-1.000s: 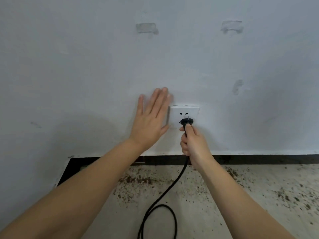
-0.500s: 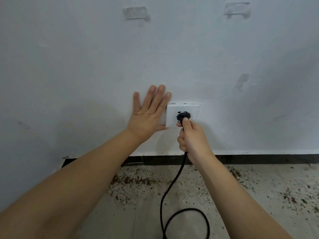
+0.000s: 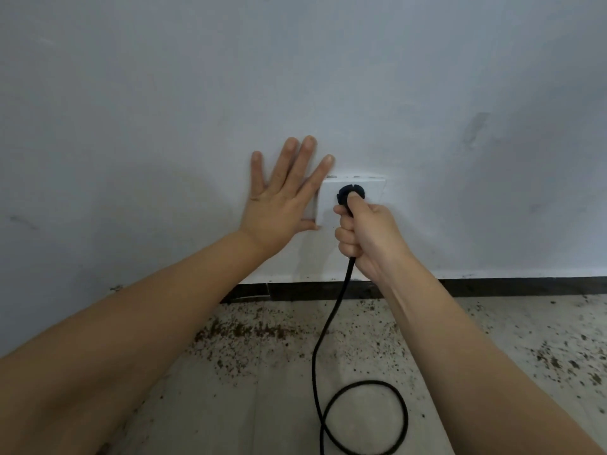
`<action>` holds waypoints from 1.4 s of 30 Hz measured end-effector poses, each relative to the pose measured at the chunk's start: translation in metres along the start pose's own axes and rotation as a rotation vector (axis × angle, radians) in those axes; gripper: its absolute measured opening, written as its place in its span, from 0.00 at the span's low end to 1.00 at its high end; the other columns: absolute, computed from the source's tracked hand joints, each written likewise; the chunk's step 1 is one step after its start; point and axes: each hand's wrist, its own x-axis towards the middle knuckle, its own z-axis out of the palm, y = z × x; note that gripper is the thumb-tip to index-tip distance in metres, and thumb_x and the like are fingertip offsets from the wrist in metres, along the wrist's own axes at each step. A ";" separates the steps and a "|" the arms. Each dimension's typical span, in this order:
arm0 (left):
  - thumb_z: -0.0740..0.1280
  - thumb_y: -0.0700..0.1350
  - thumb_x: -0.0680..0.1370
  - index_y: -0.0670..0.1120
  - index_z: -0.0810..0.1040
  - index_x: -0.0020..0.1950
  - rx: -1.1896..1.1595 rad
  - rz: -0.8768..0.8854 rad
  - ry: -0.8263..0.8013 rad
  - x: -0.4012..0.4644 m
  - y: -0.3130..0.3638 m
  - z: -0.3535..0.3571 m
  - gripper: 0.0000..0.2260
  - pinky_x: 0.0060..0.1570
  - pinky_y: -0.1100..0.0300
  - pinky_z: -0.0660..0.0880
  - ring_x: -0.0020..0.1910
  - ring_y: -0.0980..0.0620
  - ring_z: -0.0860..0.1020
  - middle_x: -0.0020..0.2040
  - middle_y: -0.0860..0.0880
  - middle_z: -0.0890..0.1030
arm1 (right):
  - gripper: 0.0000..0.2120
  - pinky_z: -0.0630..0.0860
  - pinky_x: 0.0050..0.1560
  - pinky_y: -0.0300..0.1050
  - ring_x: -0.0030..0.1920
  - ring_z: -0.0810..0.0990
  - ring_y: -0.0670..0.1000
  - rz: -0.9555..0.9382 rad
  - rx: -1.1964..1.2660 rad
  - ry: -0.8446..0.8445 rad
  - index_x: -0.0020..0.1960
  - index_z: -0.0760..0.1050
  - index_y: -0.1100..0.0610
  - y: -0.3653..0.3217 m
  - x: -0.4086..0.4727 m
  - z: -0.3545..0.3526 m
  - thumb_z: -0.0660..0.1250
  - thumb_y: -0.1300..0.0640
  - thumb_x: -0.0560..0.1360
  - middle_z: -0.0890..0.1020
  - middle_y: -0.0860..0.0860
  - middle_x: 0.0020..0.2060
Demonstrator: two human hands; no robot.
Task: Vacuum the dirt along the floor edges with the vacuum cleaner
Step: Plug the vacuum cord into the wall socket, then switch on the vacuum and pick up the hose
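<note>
the step in hand is plugging in: the right hand (image 3: 368,238) grips the black plug (image 3: 350,194) against the wall socket (image 3: 374,188), while the left hand (image 3: 282,198) presses flat beside it; vacuum cleaner not visible, dirt (image 3: 243,331) along the skirting; next, probably press the plug fully home

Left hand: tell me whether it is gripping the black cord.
No, the left hand lies flat and open on the wall beside the socket; the right hand holds the black cord.
</note>
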 end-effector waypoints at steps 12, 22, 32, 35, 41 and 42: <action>0.75 0.36 0.65 0.42 0.59 0.76 -0.289 -0.049 -0.235 0.001 0.001 -0.083 0.42 0.65 0.29 0.56 0.73 0.36 0.63 0.74 0.37 0.64 | 0.25 0.71 0.56 0.51 0.55 0.77 0.51 0.284 -0.450 0.102 0.66 0.69 0.55 -0.022 -0.061 -0.032 0.49 0.39 0.81 0.80 0.52 0.55; 0.57 0.42 0.82 0.44 0.75 0.66 -1.027 -0.385 -0.732 0.132 -0.022 -0.300 0.14 0.54 0.53 0.74 0.56 0.48 0.76 0.60 0.46 0.78 | 0.16 0.74 0.46 0.46 0.48 0.78 0.55 0.105 -0.899 0.230 0.64 0.69 0.58 -0.200 -0.195 -0.020 0.53 0.50 0.82 0.79 0.56 0.54; 0.55 0.44 0.82 0.46 0.75 0.64 -0.954 -0.048 -0.689 0.271 -0.080 -0.490 0.14 0.53 0.55 0.71 0.56 0.49 0.75 0.59 0.48 0.78 | 0.20 0.70 0.57 0.50 0.60 0.73 0.55 -0.078 -1.607 0.340 0.70 0.64 0.54 -0.390 -0.353 -0.027 0.49 0.48 0.82 0.74 0.54 0.61; 0.54 0.44 0.82 0.45 0.74 0.64 -0.890 0.184 -0.683 0.283 -0.082 -0.522 0.14 0.52 0.54 0.71 0.55 0.48 0.75 0.59 0.47 0.78 | 0.19 0.70 0.58 0.50 0.61 0.73 0.56 -0.043 -1.670 0.344 0.69 0.65 0.55 -0.414 -0.392 -0.021 0.49 0.48 0.82 0.74 0.55 0.61; 0.55 0.45 0.82 0.44 0.75 0.62 -0.935 0.435 -0.683 0.290 -0.057 -0.566 0.14 0.51 0.53 0.69 0.56 0.46 0.74 0.58 0.46 0.77 | 0.18 0.66 0.61 0.54 0.62 0.71 0.57 0.146 -1.721 0.338 0.68 0.65 0.55 -0.425 -0.472 -0.034 0.49 0.49 0.82 0.72 0.55 0.63; 0.55 0.45 0.82 0.44 0.75 0.62 -0.954 0.447 -0.686 0.292 -0.051 -0.572 0.14 0.51 0.53 0.70 0.56 0.46 0.74 0.58 0.46 0.77 | 0.19 0.64 0.63 0.56 0.63 0.70 0.57 0.194 -1.718 0.341 0.68 0.65 0.55 -0.425 -0.486 -0.041 0.49 0.49 0.82 0.71 0.55 0.64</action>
